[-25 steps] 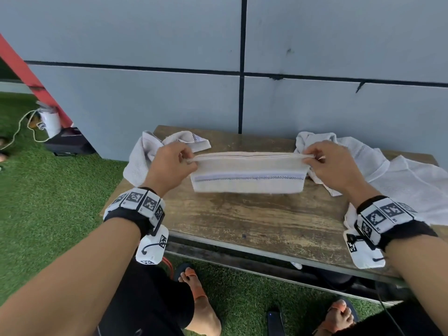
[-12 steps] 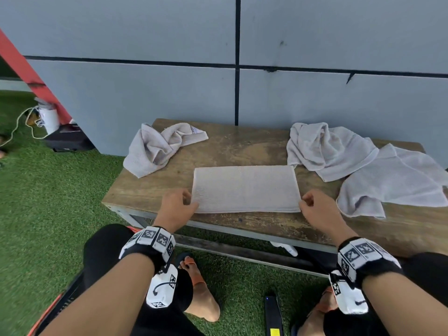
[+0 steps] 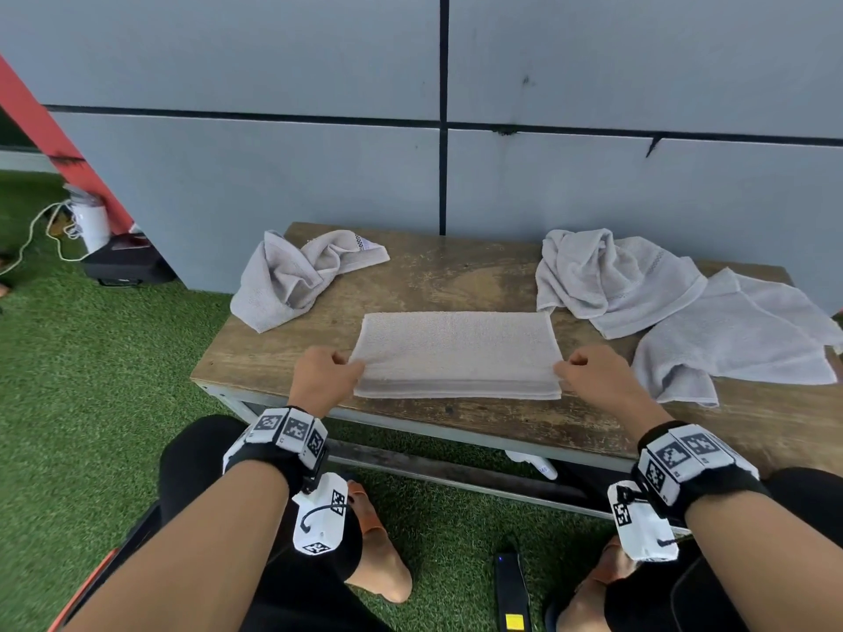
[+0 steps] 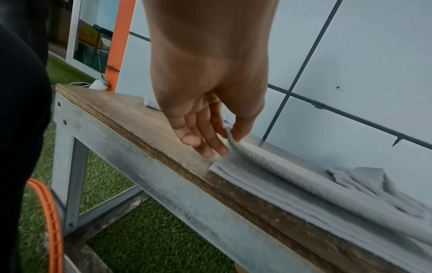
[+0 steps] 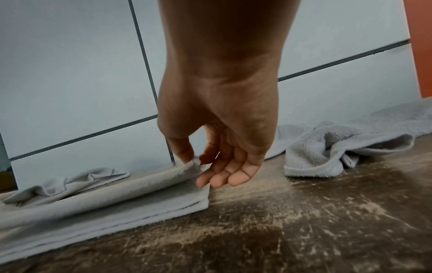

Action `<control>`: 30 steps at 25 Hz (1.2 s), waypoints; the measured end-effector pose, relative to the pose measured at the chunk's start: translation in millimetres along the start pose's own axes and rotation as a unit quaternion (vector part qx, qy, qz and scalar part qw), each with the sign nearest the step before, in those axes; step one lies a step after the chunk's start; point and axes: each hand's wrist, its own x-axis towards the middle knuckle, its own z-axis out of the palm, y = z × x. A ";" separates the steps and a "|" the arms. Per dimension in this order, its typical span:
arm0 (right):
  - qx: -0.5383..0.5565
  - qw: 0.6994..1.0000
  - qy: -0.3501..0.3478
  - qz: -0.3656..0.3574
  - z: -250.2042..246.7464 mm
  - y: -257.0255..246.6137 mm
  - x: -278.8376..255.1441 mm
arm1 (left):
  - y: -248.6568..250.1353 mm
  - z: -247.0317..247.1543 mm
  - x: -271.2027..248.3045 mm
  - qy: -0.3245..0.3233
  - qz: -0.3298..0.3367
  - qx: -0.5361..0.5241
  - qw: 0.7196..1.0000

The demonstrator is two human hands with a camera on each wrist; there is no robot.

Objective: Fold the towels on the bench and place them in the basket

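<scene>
**Head view: both hands pinch the towel's near corners**

Lower centre, the folded towel [image 3: 456,353] lies on the table [image 3: 456,275]. Left hand [image 3: 321,376] and right hand [image 3: 593,380], wrists bent down, each hold a narrow thumb-and-finger grip on its top layer.

left grip [image 3: 325,377]: my thumb and fingers pinch a cloth corner, forearm stretched forward.
right grip [image 3: 593,375]: same pinch at the opposite corner, remaining fingers loosely extended, wrist banded.
</scene>
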 end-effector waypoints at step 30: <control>-0.200 0.955 -0.060 -0.210 117.9 -70.9 34.4 | 53.3 122.9 14.7 -0.077 0.243 0.287 0.923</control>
